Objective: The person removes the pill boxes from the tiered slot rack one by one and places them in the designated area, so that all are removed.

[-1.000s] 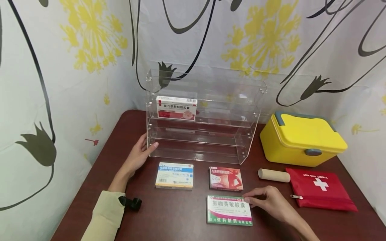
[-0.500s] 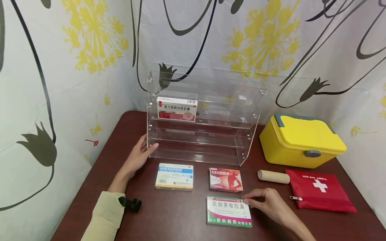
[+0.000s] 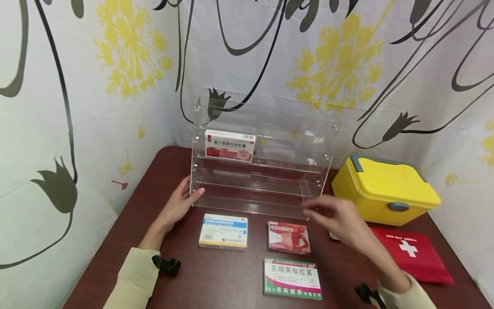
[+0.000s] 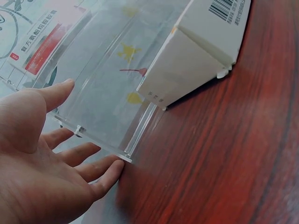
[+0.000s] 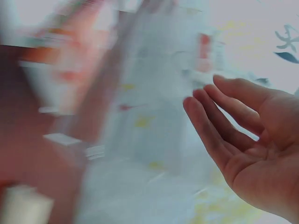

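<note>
My left hand (image 3: 178, 205) holds the left side panel of a clear acrylic display rack (image 3: 247, 208), thumb in front and fingers behind. In the left wrist view its fingers lie around the panel's edge. My right hand (image 3: 339, 219) is raised near the rack's lower right corner, its fingers loosely bent with nothing between them. A red-and-white medicine box (image 3: 230, 146) stands on an upper shelf at the left. Before the rack lie a blue-and-white medicine box (image 3: 224, 231), a red medicine box (image 3: 288, 237) and a green-and-white medicine box (image 3: 292, 279).
At the right stands a yellow lidded case (image 3: 390, 184) with a grey latch. A red first aid pouch (image 3: 417, 253) lies before it, partly behind my right forearm. A patterned cloth (image 3: 270, 64) hangs behind the dark wooden table (image 3: 216, 274).
My right hand has let go of the green-and-white box's corner and moved up to the rack's lower right. The box stays on the table. My left hand keeps its hold.
</note>
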`<state>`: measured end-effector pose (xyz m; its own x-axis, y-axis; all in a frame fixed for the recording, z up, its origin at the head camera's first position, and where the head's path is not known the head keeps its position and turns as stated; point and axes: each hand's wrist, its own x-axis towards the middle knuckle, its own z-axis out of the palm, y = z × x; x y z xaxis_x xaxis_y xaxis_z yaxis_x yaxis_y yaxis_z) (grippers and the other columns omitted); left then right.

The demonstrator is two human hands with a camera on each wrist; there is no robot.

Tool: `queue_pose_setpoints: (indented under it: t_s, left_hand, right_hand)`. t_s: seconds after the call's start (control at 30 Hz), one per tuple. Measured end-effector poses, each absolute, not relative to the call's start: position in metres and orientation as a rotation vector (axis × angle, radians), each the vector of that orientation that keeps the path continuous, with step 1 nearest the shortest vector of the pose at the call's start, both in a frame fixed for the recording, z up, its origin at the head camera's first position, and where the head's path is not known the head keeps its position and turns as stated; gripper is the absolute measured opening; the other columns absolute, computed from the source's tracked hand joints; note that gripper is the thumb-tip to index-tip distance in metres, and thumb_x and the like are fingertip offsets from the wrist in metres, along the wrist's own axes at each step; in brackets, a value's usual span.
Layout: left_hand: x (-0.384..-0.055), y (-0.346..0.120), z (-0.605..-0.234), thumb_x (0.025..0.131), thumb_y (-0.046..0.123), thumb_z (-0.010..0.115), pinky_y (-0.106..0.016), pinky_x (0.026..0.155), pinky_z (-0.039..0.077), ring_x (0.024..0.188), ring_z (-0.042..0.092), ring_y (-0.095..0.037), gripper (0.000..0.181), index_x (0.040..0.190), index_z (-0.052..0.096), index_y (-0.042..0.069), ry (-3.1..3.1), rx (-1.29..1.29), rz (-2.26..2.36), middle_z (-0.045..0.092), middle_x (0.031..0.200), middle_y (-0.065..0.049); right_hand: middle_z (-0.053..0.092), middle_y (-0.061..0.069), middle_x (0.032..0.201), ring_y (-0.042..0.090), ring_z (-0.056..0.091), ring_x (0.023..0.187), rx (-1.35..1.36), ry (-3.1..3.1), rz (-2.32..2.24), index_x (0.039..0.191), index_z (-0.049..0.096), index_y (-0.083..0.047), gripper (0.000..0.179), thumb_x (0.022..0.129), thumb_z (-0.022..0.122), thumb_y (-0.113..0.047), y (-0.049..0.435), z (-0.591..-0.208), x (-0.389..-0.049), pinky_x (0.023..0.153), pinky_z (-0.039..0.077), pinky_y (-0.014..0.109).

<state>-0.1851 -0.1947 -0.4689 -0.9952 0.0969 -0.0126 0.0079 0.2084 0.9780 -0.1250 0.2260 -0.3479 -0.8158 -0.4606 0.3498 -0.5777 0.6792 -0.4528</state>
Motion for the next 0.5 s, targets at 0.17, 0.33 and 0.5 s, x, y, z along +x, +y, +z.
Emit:
queue_pose_setpoints:
  t_s: [0.17, 0.33, 0.5]
  left_hand:
    - [-0.183, -0.197, -0.472, 0.093, 0.05, 0.063, -0.055, 0.103, 0.037, 0.138, 0.035, -0.034, 0.079, 0.156, 0.022, 0.025, 2.385, 0.107, 1.927, 0.035, 0.154, -0.006]
    - [-0.182, -0.196, -0.472, 0.093, 0.051, 0.063, -0.055, 0.103, 0.038, 0.138, 0.035, -0.034, 0.079, 0.155, 0.023, 0.027, 2.397, 0.107, 1.924, 0.035, 0.154, -0.006]
    - [-0.184, -0.196, -0.47, 0.094, 0.048, 0.063, -0.055, 0.103, 0.038, 0.138, 0.036, -0.032, 0.076, 0.155, 0.022, 0.027, 2.4, 0.128, 1.93, 0.034, 0.154, -0.004]
  right_hand:
    - [0.069, -0.006, 0.103, 0.008, 0.064, 0.086, 0.928, -2.5, 0.817, 0.111, 0.074, -0.016, 0.024, 0.087, 0.077, -0.014, 0.169, -0.304, -0.174, 0.07, 0.054, 0.029]
    - [0.067, 0.007, 0.106, 0.023, 0.066, 0.091, 0.948, -2.447, 0.777, 0.118, 0.07, -0.007, 0.027, 0.092, 0.071, -0.013, 0.119, -0.29, -0.216, 0.077, 0.053, 0.039]
    - [0.063, 0.011, 0.109, 0.025, 0.061, 0.087, 0.884, -2.523, 0.631, 0.128, 0.065, -0.008, 0.035, 0.096, 0.067, -0.02, 0.096, -0.293, -0.236, 0.071, 0.05, 0.04]
